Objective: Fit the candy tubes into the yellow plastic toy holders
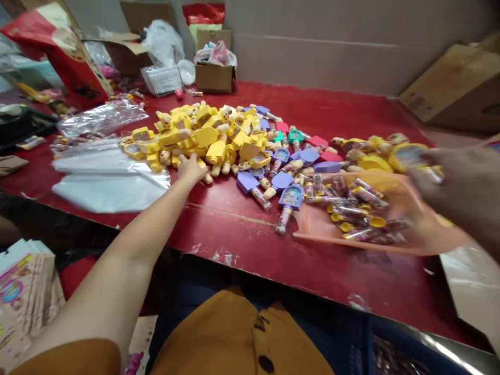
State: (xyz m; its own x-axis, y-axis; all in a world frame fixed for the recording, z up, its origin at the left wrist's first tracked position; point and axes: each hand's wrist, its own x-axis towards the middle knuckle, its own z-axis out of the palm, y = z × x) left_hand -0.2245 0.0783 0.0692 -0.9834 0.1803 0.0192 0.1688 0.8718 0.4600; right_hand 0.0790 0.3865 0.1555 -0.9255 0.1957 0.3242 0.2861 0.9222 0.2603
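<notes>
My left hand stretches far forward to the near edge of a heap of yellow toy pieces, fingers spread and touching the pieces, nothing gripped. Purple and pink toy pieces lie to the right of the heap. An orange tray holds several small clear tubes with yellow caps. My right hand is blurred at the tray's right end, next to round yellow toys. Whether it grips the tray or a toy is not clear.
Clear plastic bags lie on the red table left of the heap. Cardboard boxes and a white basket stand at the back. A large carton leans at the right. Printed cards are stacked at lower left.
</notes>
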